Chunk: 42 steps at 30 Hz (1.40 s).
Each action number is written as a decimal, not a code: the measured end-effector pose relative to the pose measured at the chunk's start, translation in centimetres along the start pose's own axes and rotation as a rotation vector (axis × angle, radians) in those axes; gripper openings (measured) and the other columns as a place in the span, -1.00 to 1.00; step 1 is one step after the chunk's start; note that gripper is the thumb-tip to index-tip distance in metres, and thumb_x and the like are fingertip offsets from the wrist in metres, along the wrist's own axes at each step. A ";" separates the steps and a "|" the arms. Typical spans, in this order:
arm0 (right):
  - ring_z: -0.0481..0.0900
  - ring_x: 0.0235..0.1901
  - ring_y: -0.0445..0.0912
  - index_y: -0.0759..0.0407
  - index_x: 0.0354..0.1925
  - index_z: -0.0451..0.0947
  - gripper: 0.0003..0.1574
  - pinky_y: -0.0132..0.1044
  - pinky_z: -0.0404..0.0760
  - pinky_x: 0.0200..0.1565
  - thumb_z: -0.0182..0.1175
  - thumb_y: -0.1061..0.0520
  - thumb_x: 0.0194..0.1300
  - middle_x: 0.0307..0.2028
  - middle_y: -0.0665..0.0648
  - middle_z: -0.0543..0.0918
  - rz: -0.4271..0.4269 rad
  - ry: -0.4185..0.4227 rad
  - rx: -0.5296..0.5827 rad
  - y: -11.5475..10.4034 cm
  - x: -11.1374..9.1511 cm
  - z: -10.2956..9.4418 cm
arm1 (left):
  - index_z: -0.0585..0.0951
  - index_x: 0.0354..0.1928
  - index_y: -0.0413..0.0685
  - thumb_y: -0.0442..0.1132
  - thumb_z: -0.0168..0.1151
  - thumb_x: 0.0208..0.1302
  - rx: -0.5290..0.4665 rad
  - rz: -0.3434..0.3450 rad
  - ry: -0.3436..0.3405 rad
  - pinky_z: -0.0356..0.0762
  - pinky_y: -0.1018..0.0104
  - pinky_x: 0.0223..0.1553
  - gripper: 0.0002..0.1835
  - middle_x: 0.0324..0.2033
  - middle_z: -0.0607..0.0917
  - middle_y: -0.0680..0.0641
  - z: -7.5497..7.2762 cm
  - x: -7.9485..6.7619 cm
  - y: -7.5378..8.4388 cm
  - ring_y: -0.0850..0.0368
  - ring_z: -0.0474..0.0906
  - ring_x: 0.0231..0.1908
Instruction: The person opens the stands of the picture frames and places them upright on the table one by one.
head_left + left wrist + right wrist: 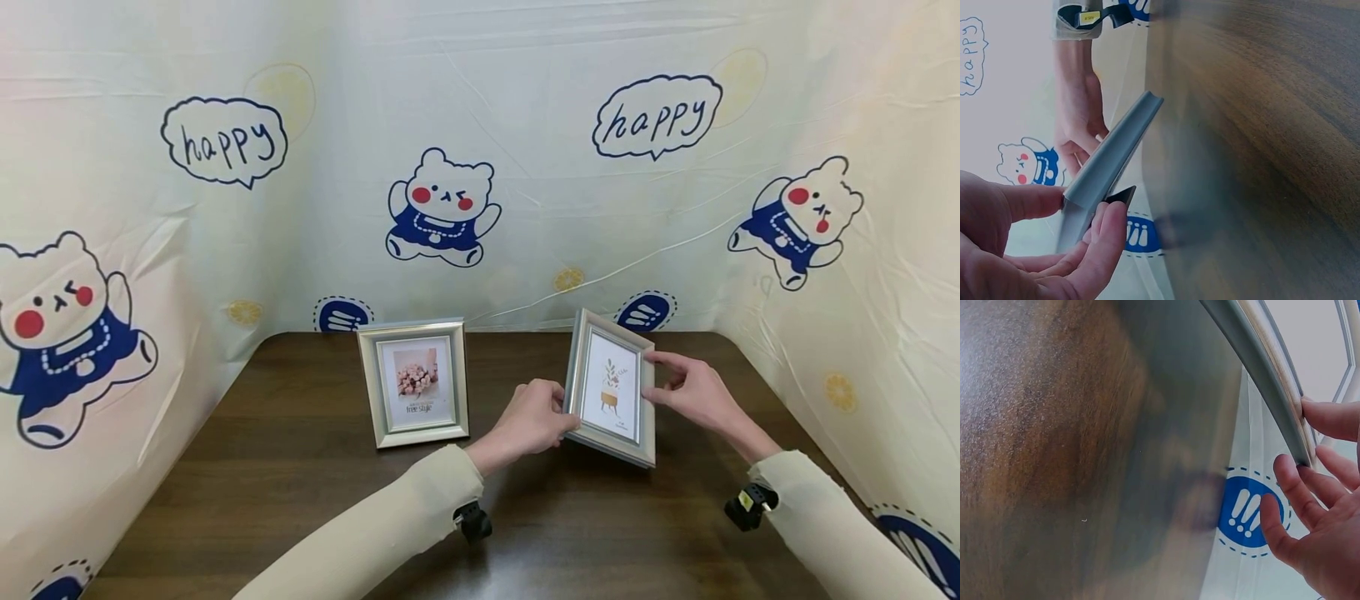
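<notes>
Left hand (531, 419) and right hand (697, 393) pinch the tilted plant-print frame (611, 392), right of centre, flower-print frame (416, 385) standing centre-left

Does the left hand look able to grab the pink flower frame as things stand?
Probably not without letting go: the left hand holds the plant frame, though nothing seems to stand between it and the flower frame.

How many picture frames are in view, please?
2: the flower frame stands on the table, left of centre; the plant frame is held between the left hand and right hand.
</notes>
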State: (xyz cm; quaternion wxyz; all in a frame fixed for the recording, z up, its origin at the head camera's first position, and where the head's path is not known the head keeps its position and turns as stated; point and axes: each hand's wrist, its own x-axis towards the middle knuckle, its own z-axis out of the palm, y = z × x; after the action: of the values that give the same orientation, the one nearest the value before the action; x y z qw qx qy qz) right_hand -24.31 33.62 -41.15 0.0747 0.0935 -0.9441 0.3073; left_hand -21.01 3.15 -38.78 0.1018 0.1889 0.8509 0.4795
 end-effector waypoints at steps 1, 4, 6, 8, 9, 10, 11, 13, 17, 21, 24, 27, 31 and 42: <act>0.55 -0.30 0.03 0.25 0.36 0.53 -0.23 -0.25 0.50 -0.41 0.53 0.05 0.27 -0.20 0.22 0.66 -0.001 0.002 0.003 0.0 0.0 0.0 | 0.68 -0.06 -0.32 -0.32 0.43 0.37 0.004 0.003 0.002 0.40 0.39 -0.65 -0.79 -0.62 0.66 0.02 0.0 0.0 0.1 0.11 0.62 -0.64; 0.56 -0.27 0.04 0.23 0.37 0.53 -0.23 -0.25 0.51 -0.40 0.53 0.04 0.28 -0.16 0.24 0.66 -0.005 0.007 0.013 -0.1 0.0 0.0 | 0.68 -0.06 -0.32 -0.32 0.43 0.38 0.014 0.013 0.008 0.40 0.39 -0.65 -0.78 -0.63 0.65 0.02 -0.2 -0.2 0.3 0.16 0.59 -0.66; 0.56 -0.26 0.04 0.23 0.37 0.53 -0.23 -0.26 0.52 -0.39 0.52 0.04 0.29 -0.14 0.25 0.66 -0.008 0.011 0.018 -0.1 0.0 0.1 | 0.68 -0.06 -0.31 -0.32 0.43 0.38 0.018 0.017 0.012 0.40 0.39 -0.65 -0.79 -0.64 0.64 0.02 -0.2 -0.3 0.4 0.19 0.57 -0.67; 0.56 -0.26 0.05 0.23 0.37 0.52 -0.23 -0.26 0.52 -0.40 0.52 0.04 0.29 -0.15 0.25 0.66 -0.011 0.015 0.025 -0.1 -0.1 0.1 | 0.68 -0.06 -0.31 -0.31 0.43 0.38 0.015 0.018 0.014 0.39 0.39 -0.66 -0.78 -0.64 0.64 0.02 -0.2 -0.4 0.4 0.20 0.56 -0.67; 0.56 -0.26 0.05 0.23 0.37 0.52 -0.23 -0.27 0.52 -0.40 0.52 0.05 0.29 -0.15 0.25 0.66 -0.012 0.017 0.027 -0.1 -0.1 0.1 | 0.68 -0.05 -0.31 -0.31 0.44 0.37 0.012 0.017 0.016 0.39 0.39 -0.66 -0.78 -0.63 0.64 0.03 -0.2 -0.5 0.4 0.20 0.56 -0.67; 0.55 -0.26 0.05 0.24 0.37 0.52 -0.23 -0.27 0.52 -0.40 0.52 0.05 0.29 -0.16 0.24 0.65 -0.015 0.020 0.031 -0.1 -0.1 0.1 | 0.68 -0.05 -0.31 -0.32 0.44 0.37 0.008 0.017 0.017 0.40 0.39 -0.66 -0.78 -0.63 0.64 0.02 -0.2 -0.5 0.4 0.19 0.56 -0.67; 0.55 -0.26 0.05 0.24 0.37 0.52 -0.23 -0.27 0.51 -0.41 0.52 0.05 0.29 -0.17 0.24 0.65 -0.018 0.023 0.035 -0.1 -0.1 0.2 | 0.68 -0.04 -0.31 -0.32 0.44 0.37 0.006 0.018 0.020 0.41 0.38 -0.66 -0.77 -0.62 0.65 0.02 -0.2 -0.5 0.5 0.19 0.56 -0.67; 0.54 -0.27 0.05 0.25 0.37 0.52 -0.23 -0.28 0.50 -0.42 0.52 0.07 0.29 -0.19 0.24 0.65 -0.022 0.028 0.044 -0.2 -0.1 0.2 | 0.67 -0.03 -0.32 -0.33 0.44 0.36 0.001 0.019 0.024 0.44 0.38 -0.64 -0.76 -0.60 0.65 0.03 -0.3 -0.6 0.6 0.18 0.57 -0.66; 0.54 -0.29 0.05 0.24 0.37 0.53 -0.24 -0.29 0.49 -0.43 0.52 0.10 0.28 -0.23 0.22 0.64 -0.031 0.043 0.054 -0.3 -0.1 0.2 | 0.67 -0.04 -0.31 -0.34 0.46 0.34 0.001 0.029 0.037 0.51 0.37 -0.61 -0.75 -0.57 0.67 0.04 -0.3 -0.7 0.8 0.19 0.58 -0.65; 0.54 -0.28 0.05 0.24 0.38 0.51 -0.23 -0.29 0.48 -0.43 0.53 0.09 0.29 -0.21 0.22 0.65 -0.032 0.044 0.069 -0.3 -0.2 0.3 | 0.67 -0.07 -0.31 -0.34 0.47 0.32 0.000 0.032 0.048 0.54 0.36 -0.60 -0.77 -0.57 0.69 0.05 -0.3 -0.8 0.9 0.20 0.59 -0.65; 0.54 -0.27 0.05 0.23 0.40 0.50 -0.21 -0.29 0.49 -0.43 0.53 0.09 0.29 -0.18 0.22 0.65 -0.028 0.040 0.079 -0.3 -0.3 0.3 | 0.68 -0.08 -0.31 -0.35 0.48 0.30 -0.010 0.032 0.053 0.56 0.36 -0.59 -0.77 -0.56 0.70 0.05 -0.3 -0.9 1.0 0.20 0.60 -0.65; 0.54 -0.26 0.05 0.22 0.40 0.50 -0.22 -0.29 0.49 -0.42 0.52 0.10 0.29 -0.18 0.21 0.65 -0.028 0.043 0.085 -0.3 -0.3 0.4 | 0.68 -0.08 -0.30 -0.35 0.48 0.30 -0.018 0.035 0.057 0.58 0.35 -0.59 -0.76 -0.55 0.71 0.05 -0.4 -1.0 1.2 0.20 0.61 -0.64; 0.55 -0.26 0.06 0.21 0.40 0.50 -0.23 -0.29 0.50 -0.41 0.52 0.11 0.30 -0.17 0.21 0.65 -0.034 0.051 0.093 -0.3 -0.3 0.5 | 0.68 -0.07 -0.30 -0.35 0.50 0.29 -0.021 0.049 0.065 0.58 0.34 -0.59 -0.75 -0.51 0.72 0.03 -0.5 -1.2 1.4 0.18 0.60 -0.63; 0.56 -0.23 0.05 0.18 0.42 0.48 -0.22 -0.29 0.54 -0.36 0.51 0.07 0.33 -0.11 0.23 0.65 -0.029 0.045 0.114 -0.5 -0.3 0.7 | 0.68 -0.08 -0.28 -0.34 0.52 0.26 -0.022 0.049 0.071 0.59 0.34 -0.58 -0.74 -0.52 0.71 0.05 -0.8 -1.5 1.6 0.17 0.59 -0.63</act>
State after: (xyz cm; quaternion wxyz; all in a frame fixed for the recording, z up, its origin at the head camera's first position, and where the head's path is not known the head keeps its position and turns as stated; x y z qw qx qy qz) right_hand -23.97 32.85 -41.54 0.0949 0.1046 -0.9216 0.3614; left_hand -19.61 2.61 -37.03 0.0618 0.1915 0.8436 0.4978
